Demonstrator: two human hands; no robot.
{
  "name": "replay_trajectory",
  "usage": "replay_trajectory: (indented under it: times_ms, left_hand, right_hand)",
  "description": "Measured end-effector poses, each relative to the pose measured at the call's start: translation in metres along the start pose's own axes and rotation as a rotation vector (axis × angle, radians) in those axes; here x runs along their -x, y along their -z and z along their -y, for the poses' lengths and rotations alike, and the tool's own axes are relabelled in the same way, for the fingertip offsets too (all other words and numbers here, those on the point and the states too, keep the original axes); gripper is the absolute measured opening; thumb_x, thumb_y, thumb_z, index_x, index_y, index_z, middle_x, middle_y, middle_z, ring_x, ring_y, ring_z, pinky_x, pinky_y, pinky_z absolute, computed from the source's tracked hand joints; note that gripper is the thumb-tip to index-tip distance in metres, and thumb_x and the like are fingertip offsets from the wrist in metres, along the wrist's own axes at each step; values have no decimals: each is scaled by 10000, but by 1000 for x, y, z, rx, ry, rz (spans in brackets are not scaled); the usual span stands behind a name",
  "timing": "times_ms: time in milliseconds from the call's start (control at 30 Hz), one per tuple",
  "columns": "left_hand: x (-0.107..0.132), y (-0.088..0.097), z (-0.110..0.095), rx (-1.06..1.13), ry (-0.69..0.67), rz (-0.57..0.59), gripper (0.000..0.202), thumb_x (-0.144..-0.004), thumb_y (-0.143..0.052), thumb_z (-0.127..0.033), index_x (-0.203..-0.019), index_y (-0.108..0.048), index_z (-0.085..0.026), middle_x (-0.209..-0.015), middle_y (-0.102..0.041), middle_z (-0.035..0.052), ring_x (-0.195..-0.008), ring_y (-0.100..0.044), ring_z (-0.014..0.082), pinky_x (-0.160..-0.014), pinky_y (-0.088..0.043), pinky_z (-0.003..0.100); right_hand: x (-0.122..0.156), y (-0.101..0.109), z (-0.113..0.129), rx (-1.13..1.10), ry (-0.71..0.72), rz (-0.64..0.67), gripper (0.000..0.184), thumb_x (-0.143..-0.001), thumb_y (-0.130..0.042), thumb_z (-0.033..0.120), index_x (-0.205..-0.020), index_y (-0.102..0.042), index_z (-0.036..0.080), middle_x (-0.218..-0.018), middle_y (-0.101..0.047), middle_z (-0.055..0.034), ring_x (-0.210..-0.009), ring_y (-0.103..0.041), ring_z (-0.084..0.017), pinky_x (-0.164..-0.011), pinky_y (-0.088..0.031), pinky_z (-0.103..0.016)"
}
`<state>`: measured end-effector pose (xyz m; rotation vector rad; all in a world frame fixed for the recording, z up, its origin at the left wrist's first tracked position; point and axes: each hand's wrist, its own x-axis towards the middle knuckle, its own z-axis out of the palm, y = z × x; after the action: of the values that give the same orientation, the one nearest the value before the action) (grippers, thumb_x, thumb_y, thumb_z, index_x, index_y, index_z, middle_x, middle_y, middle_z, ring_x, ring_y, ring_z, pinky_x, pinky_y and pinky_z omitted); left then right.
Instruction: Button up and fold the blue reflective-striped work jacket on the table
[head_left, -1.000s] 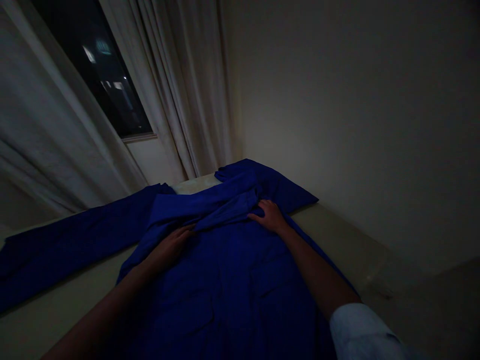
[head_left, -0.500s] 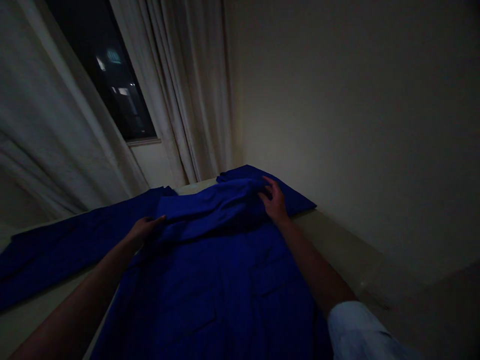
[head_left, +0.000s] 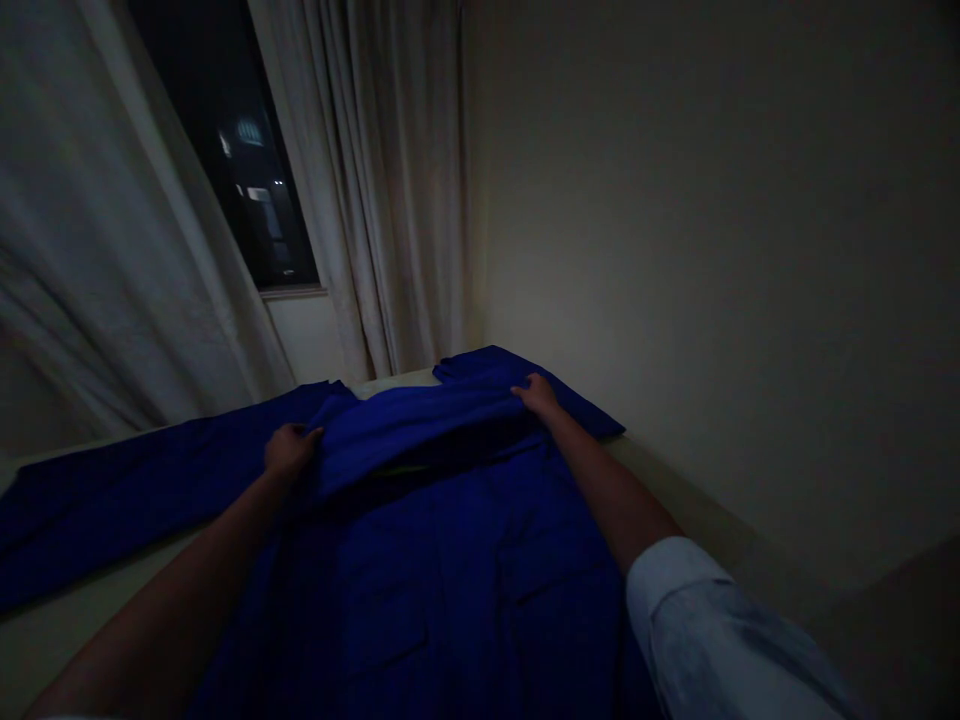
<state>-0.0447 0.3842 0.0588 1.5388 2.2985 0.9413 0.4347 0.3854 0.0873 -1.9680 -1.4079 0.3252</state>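
A dark blue long-sleeved work jacket [head_left: 465, 560] lies spread out with its chest pocket flaps facing up. Its far edge, around the collar [head_left: 420, 420], is lifted into a raised fold with a dark gap under it. My left hand [head_left: 291, 450] pinches the left end of this fold. At the right end, my right hand [head_left: 538, 394] grips the cloth between thumb and fingers. One sleeve [head_left: 150, 480] stretches out to the left; more blue cloth [head_left: 562, 395] lies beyond my right hand, folded to a point.
Under the jacket is a pale surface [head_left: 67, 650], its far side close to the wall [head_left: 675, 250]. Light curtains [head_left: 390, 200] hang at the back left beside a dark window [head_left: 225, 130]. The room is dim.
My right hand has closed on the fold's right end, its fingers no longer spread. The fold has been raised and pulled straighter, opening a gap beneath. The view has shifted slightly.
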Motion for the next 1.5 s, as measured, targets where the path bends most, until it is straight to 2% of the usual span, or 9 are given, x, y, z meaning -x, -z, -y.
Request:
replay_trajectory:
  times_ms: [100,233,333,433,633,833,1233,1367,1500]
  left_hand:
    - [11,-2,-9,-107,-101,0,620,-925,-544,-414,-1408,-602,-31,-1409,-613,323,-1331,-572,489,-1066,-478,630]
    - [32,-20,-1,-253,-489,95,650,-1016,-387,-487,-1589,-466,-192,-1686,-398,139,-1540,-376,360,-1259,-289,543]
    - [41,-34,29,-429,-605,254,762,-1025,-309,-572,-1674,-294,-173,-1756,-225,120,-1609,-235,326,-1290,-210,559]
    - [41,-38,45,-513,-480,333,852,-1013,-277,-645,-1697,-181,-145,-1764,-138,138,-1622,-183,334,-1284,-192,603]
    - [60,-54,-30,-427,-661,145,723,-1062,-221,-544,-1678,-281,-172,-1760,-197,111,-1628,-173,314,-1307,-66,584]
    - [93,-98,-60,-449,-675,310,743,-1050,-301,-570,-1664,-320,-150,-1734,-247,147,-1615,-190,382,-1276,-114,666]
    - [32,-37,27,-472,-426,311,813,-1027,-246,-571,-1693,-167,-110,-1765,-102,179,-1627,-144,359,-1264,-215,603]
    - [86,-21,19,-523,-416,202,802,-999,-327,-530,-1644,-328,-52,-1745,-178,226,-1609,-197,399,-1253,-252,586]
    - [185,20,77,-465,-530,232,822,-884,-493,-644,-1633,-413,-314,-1756,-224,48,-1616,-184,375,-1273,-213,624]
  right_hand:
    - [13,-5,1,90,4,-41,593,-912,-704,264,-1459,-559,86,-1469,-586,-263,-1399,-541,-372,-1164,-417,-498]
    - [43,-31,2,259,433,-114,596,-1057,-467,379,-1617,-422,179,-1694,-376,-150,-1573,-321,-298,-1283,-248,-466]
    - [57,-46,-9,424,596,142,661,-1076,-400,498,-1666,-344,207,-1730,-318,-103,-1612,-248,-262,-1315,-150,-465]
    - [59,-52,-9,547,461,360,709,-1076,-381,540,-1672,-322,161,-1731,-299,-121,-1611,-255,-262,-1316,-131,-482]
    - [68,-87,62,434,626,184,728,-1072,-305,642,-1678,-322,238,-1772,-163,-82,-1646,-87,-302,-1309,-46,-537]
    - [86,-139,77,340,588,502,725,-1072,-311,646,-1682,-306,255,-1757,-222,-77,-1635,-166,-301,-1310,-60,-540]
    - [50,-53,-16,308,393,241,664,-1042,-602,448,-1618,-420,172,-1723,-315,-97,-1625,-197,-298,-1319,-7,-544]
    - [79,-26,-15,216,526,278,698,-989,-697,378,-1609,-437,190,-1733,-300,-89,-1621,-213,-296,-1327,-77,-518]
    - [144,48,-70,168,576,460,756,-895,-776,469,-1577,-507,288,-1723,-334,-70,-1554,-380,-325,-1294,-302,-473]
